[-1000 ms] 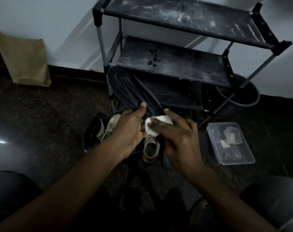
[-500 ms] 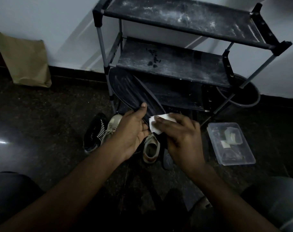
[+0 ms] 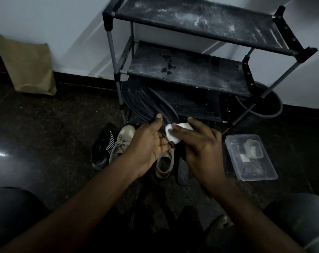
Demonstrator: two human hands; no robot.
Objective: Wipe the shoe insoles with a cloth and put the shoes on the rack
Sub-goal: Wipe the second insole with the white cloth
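My left hand [image 3: 147,143] holds a long dark insole [image 3: 146,101] from below, thumb up along its edge. The insole slants up and left in front of the rack's bottom tier. My right hand [image 3: 202,145] presses a small white cloth [image 3: 172,133] onto the insole's lower part with straight fingers. Under my hands, two beige sneakers [image 3: 122,143] lie on the floor beside a black shoe with white stripes [image 3: 104,145]. The black shoe rack [image 3: 191,70] stands right behind, its shelves dusty and bare.
A clear plastic box [image 3: 250,157] with small white pieces sits on the floor at the right. Another dark insole [image 3: 182,172] lies by the sneakers. A dark round bucket [image 3: 264,108] stands behind the rack's right leg. A brown paper bag [image 3: 27,64] leans on the wall.
My right hand has slid the white cloth a short way along the insole. The left hand has kept its hold, with the palm turned a little more open.
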